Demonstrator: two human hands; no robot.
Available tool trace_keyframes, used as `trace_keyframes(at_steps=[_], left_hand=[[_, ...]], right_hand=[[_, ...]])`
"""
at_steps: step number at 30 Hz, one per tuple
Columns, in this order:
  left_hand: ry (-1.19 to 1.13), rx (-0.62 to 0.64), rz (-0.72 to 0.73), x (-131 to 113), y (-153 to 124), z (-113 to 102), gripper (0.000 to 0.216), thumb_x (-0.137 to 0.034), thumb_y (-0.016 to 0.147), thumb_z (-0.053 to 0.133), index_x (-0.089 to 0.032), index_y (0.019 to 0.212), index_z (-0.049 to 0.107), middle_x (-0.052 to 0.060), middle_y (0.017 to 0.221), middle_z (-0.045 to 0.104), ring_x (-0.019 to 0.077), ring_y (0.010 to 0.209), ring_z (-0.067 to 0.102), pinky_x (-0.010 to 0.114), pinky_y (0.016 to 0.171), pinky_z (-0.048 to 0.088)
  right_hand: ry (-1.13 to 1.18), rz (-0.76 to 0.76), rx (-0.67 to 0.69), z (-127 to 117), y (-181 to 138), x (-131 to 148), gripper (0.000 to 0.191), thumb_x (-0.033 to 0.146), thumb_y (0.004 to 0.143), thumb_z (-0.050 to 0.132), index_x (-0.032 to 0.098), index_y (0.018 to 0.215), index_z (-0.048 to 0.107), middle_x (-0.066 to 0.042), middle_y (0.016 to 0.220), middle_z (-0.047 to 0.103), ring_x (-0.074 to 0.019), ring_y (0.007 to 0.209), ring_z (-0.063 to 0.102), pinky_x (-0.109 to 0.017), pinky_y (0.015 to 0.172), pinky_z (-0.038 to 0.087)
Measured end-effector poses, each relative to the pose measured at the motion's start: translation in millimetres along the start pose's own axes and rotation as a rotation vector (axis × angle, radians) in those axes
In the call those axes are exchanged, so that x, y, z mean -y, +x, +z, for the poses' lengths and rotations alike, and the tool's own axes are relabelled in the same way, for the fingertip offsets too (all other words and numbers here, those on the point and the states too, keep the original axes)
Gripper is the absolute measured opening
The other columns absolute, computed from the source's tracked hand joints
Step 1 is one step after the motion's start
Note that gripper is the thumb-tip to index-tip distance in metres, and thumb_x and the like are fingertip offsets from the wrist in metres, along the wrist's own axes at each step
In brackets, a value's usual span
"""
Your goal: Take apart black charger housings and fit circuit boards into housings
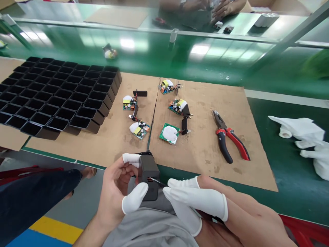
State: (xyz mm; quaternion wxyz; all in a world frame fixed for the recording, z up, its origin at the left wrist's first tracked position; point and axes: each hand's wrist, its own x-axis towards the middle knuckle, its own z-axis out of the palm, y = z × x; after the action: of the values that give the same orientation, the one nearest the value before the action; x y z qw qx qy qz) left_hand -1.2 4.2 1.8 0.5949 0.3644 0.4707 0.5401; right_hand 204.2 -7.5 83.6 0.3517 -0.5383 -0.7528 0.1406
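My left hand (118,188), in white finger cots, grips a black plastic adapter housing (149,164) near the table's front edge. A flat black end piece sits at the housing's near side, with a small opening above it where a bit of reddish wire shows. My right hand (200,202), also in finger cots, pinches a slim pointed tool (157,181) whose tip is at that opening. Fingers hide most of the tool, so its exact kind is unclear. Ahead on the cardboard lie several circuit boards (169,133) wired to small black plug pieces.
Rows of black open housings (59,99) stand at the left. Red-and-black pliers (227,137) lie open on the cardboard (200,154). White gloves (308,140) rest at the far right. Across the bench, a co-worker's hands (223,8) are partly visible. Another person's leg (38,199) is at lower left.
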Motion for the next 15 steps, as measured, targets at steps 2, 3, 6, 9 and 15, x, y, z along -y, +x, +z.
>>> trace_keyframes(at_steps=[2,3,6,9,15], left_hand=[[-0.003,-0.011,0.009,-0.1,0.3,0.3,0.049,-0.029,0.066,0.107,-0.023,0.111,0.090,0.001,0.080,0.065,0.0147,0.071,0.058,0.020,0.064,0.054],[-0.004,-0.017,0.013,-0.3,0.4,0.3,0.050,-0.029,0.065,0.107,-0.023,0.111,0.090,0.001,0.080,0.066,0.0149,0.071,0.058,0.020,0.064,0.055],[-0.006,-0.020,0.015,-0.9,0.5,-0.4,0.050,-0.028,0.063,0.108,-0.022,0.110,0.091,0.001,0.080,0.066,0.0148,0.071,0.059,0.019,0.064,0.056],[-0.005,-0.021,0.021,-0.9,0.2,-1.1,0.048,-0.026,0.063,0.108,-0.021,0.107,0.091,0.002,0.079,0.066,0.0149,0.070,0.059,0.020,0.063,0.057],[-0.023,-0.042,0.060,1.2,0.0,-0.8,0.051,-0.020,0.063,0.107,-0.023,0.111,0.088,0.001,0.082,0.072,0.0150,0.072,0.065,0.019,0.068,0.060]], right_hand=[[0.079,-0.005,0.016,-0.1,1.7,-3.4,0.027,0.012,0.101,0.069,0.031,0.086,0.079,0.004,0.061,0.065,-0.0137,0.045,0.059,-0.024,0.049,0.052],[0.111,-0.007,0.029,-0.5,2.7,-5.5,0.024,0.012,0.100,0.072,0.030,0.087,0.080,0.004,0.062,0.066,-0.0132,0.046,0.062,-0.023,0.050,0.053],[0.193,-0.024,0.066,-1.6,5.1,-11.5,0.020,0.011,0.099,0.076,0.028,0.091,0.084,0.000,0.072,0.076,-0.0143,0.058,0.075,-0.019,0.055,0.058],[0.232,-0.022,0.077,-0.7,5.1,-14.1,0.020,0.010,0.098,0.076,0.027,0.093,0.085,-0.001,0.075,0.080,-0.0150,0.062,0.078,-0.018,0.058,0.061],[0.137,0.017,-0.022,7.9,-0.3,-3.9,0.027,0.007,0.096,0.071,0.032,0.097,0.081,0.004,0.074,0.078,-0.0123,0.051,0.067,-0.021,0.052,0.055]])
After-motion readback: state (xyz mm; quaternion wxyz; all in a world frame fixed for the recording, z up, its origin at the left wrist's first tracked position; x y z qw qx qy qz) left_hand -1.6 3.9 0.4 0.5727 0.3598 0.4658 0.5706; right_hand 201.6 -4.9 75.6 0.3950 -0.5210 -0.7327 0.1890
